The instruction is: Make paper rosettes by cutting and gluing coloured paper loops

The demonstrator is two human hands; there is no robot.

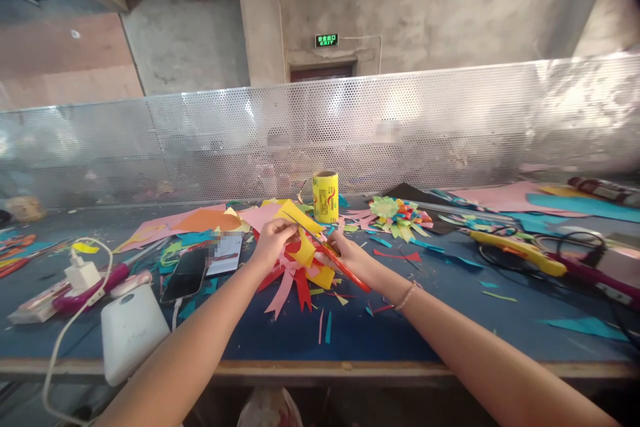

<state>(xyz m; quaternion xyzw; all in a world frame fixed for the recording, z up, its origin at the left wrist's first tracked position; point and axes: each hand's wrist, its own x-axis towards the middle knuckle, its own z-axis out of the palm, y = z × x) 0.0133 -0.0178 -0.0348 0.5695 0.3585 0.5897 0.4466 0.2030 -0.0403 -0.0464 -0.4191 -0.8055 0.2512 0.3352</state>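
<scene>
two hands (273, 243) (354, 260), scissors (350, 273), yellow paper (305, 251)

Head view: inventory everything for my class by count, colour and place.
scissors: 1, orange-handled, centre
paper: count unclear, yellow, centre
roll: 1, yellow, behind paper
strips: several, red and pink, below paper
ruffled cluster: 1, multicoloured, right of roll
phones: 2, dark and lit screens, left
box: 1, white, front left
plug: 1, white, left
table: 1, blue, foreground
scraps: many, mixed, across table
perforated screen: 1, grey, behind table
exit sign: 1, green, above screen
left hand: 1, bare, holding paper
right hand: 1, bare, holding scissors
</scene>
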